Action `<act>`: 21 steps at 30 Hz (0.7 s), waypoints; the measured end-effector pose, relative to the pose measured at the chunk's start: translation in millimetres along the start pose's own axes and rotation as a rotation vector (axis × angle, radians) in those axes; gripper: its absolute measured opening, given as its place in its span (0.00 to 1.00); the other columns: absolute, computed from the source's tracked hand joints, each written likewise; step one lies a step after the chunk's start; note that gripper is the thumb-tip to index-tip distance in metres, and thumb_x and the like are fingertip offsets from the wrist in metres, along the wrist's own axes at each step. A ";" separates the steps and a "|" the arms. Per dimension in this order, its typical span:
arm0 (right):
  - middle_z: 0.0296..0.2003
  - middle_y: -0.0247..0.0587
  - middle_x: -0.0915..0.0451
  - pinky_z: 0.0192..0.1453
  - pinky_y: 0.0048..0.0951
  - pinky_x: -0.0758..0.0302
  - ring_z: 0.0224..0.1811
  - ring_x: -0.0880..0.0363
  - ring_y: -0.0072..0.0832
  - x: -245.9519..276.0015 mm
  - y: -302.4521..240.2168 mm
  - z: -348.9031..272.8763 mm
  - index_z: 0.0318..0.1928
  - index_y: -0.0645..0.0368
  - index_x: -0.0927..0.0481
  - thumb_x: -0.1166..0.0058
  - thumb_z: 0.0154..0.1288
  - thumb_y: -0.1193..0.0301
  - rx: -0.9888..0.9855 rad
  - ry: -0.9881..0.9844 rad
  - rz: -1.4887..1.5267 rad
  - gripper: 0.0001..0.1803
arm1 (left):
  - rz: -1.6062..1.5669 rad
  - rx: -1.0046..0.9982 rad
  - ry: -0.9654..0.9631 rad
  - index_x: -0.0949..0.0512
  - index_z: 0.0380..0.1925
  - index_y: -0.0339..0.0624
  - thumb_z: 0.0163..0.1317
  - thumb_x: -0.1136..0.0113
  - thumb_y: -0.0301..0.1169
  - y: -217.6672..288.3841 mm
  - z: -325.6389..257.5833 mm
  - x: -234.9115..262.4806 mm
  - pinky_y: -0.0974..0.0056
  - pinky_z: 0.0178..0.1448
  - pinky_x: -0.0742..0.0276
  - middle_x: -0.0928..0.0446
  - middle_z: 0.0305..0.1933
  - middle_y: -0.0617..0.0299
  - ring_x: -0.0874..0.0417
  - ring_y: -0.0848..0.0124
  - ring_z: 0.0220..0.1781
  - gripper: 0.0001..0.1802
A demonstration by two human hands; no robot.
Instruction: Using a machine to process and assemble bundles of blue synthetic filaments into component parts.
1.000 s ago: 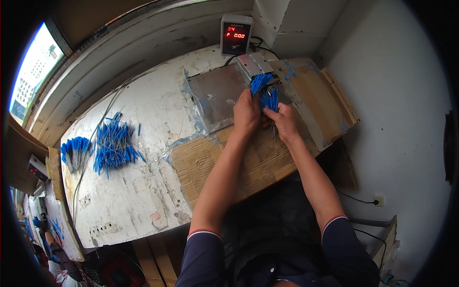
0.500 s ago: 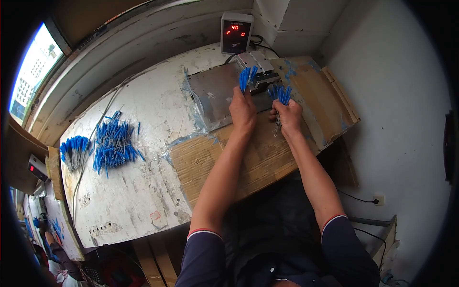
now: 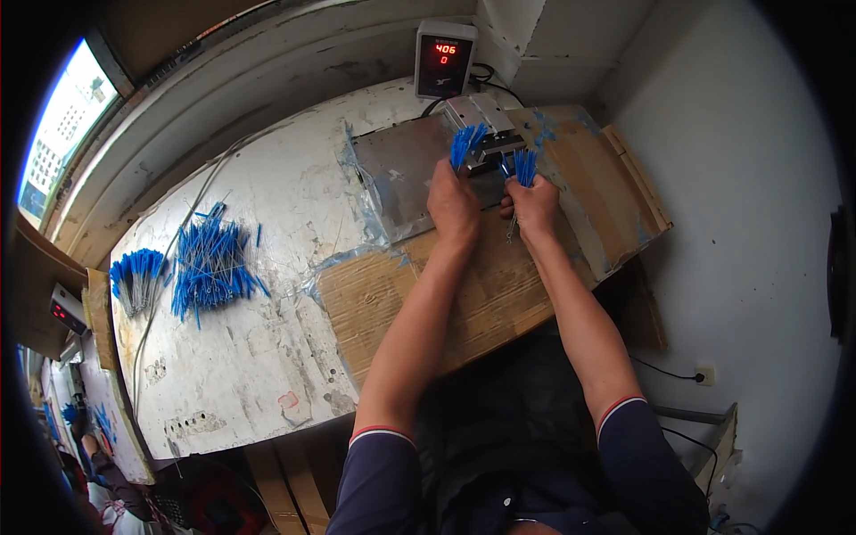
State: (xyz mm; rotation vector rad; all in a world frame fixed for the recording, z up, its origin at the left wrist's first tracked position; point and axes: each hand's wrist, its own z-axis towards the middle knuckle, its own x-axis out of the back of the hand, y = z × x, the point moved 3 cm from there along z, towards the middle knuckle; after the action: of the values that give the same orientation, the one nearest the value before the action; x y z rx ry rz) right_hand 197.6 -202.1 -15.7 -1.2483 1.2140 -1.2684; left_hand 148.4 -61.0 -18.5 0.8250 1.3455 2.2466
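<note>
My left hand (image 3: 453, 203) is closed round a bunch of thin blue-tipped wires (image 3: 465, 146), blue ends up. Close beside it on the right, my right hand (image 3: 536, 204) grips a second bunch of blue-tipped wires (image 3: 526, 166). Bare metal ends hang below that fist. One blue tip (image 3: 506, 167) stands apart from the right bunch, near the black block (image 3: 497, 150) on the front of a small metal machine (image 3: 479, 112). Whether it touches the block I cannot tell. Both hands are over the near edge of the metal plate and the cardboard.
A large loose pile of blue-tipped wires (image 3: 214, 267) and a smaller neat bundle (image 3: 136, 281) lie on the white table (image 3: 259, 357) at left. Behind the machine stands a box with a red display (image 3: 443, 61). Cardboard (image 3: 392, 312) covers the near side. A wall (image 3: 740, 223) rises at right.
My right hand has shifted slightly left and turned, and its bunch is more upright, with one blue tip now apart. My left hand has barely moved. The red display reads differently.
</note>
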 end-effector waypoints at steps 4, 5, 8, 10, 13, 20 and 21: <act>0.24 0.37 0.20 0.18 0.26 0.23 0.18 0.23 0.22 1.1 1.7 0.3 0.33 0.64 0.21 0.40 0.63 0.74 0.003 0.017 0.044 0.06 | 0.120 -0.081 0.073 0.25 0.45 0.40 0.69 0.43 0.30 1.3 -0.5 -0.8 0.47 0.50 0.26 0.19 0.41 0.47 0.19 0.46 0.47 0.08; 0.24 0.37 0.20 0.18 0.26 0.23 0.18 0.22 0.23 0.5 1.4 0.1 0.33 0.64 0.21 0.40 0.63 0.74 0.007 0.014 0.090 0.05 | 0.095 -0.178 0.142 0.25 0.44 0.40 0.69 0.43 0.30 3.7 0.4 0.5 0.48 0.52 0.27 0.19 0.41 0.48 0.20 0.47 0.48 0.08; 0.24 0.38 0.21 0.20 0.27 0.22 0.19 0.22 0.24 2.3 -0.5 -0.3 0.33 0.65 0.21 0.41 0.63 0.75 -0.043 0.011 0.105 0.05 | 0.126 -0.261 0.145 0.25 0.42 0.40 0.68 0.44 0.30 3.8 -1.5 -0.9 0.49 0.54 0.29 0.19 0.41 0.50 0.20 0.50 0.49 0.07; 0.24 0.37 0.21 0.20 0.27 0.22 0.20 0.22 0.24 3.3 -0.9 -2.5 0.34 0.65 0.21 0.40 0.62 0.76 -0.033 0.000 0.128 0.05 | 0.183 -0.246 0.079 0.25 0.41 0.39 0.68 0.43 0.30 1.6 -2.0 -3.1 0.50 0.53 0.29 0.19 0.40 0.51 0.20 0.51 0.48 0.07; 0.24 0.35 0.21 0.21 0.26 0.22 0.21 0.22 0.23 6.2 0.7 -3.6 0.34 0.65 0.20 0.40 0.61 0.76 -0.009 -0.015 0.171 0.04 | 0.319 -0.247 -0.068 0.24 0.41 0.40 0.66 0.43 0.30 0.1 -1.8 -7.5 0.50 0.52 0.30 0.19 0.38 0.52 0.20 0.53 0.47 0.07; 0.27 0.35 0.22 0.22 0.26 0.20 0.23 0.22 0.22 10.3 1.2 -10.0 0.37 0.64 0.21 0.37 0.58 0.79 0.006 -0.031 0.221 0.08 | 0.368 -0.294 -0.088 0.25 0.37 0.40 0.62 0.46 0.26 3.5 -3.7 -8.4 0.49 0.51 0.31 0.19 0.36 0.53 0.20 0.54 0.45 0.05; 0.27 0.35 0.22 0.22 0.26 0.20 0.23 0.22 0.22 10.9 0.7 -11.0 0.37 0.64 0.21 0.37 0.58 0.79 0.006 -0.032 0.221 0.08 | 0.373 -0.307 -0.078 0.24 0.36 0.40 0.60 0.47 0.25 3.7 -3.9 -8.2 0.49 0.50 0.31 0.20 0.36 0.53 0.20 0.53 0.45 0.05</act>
State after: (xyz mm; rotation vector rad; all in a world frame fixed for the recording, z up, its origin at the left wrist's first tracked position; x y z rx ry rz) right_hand 186.3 -212.7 -15.6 -1.0924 1.2858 -1.0857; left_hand 151.8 -70.2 -19.0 1.1072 0.8317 2.5812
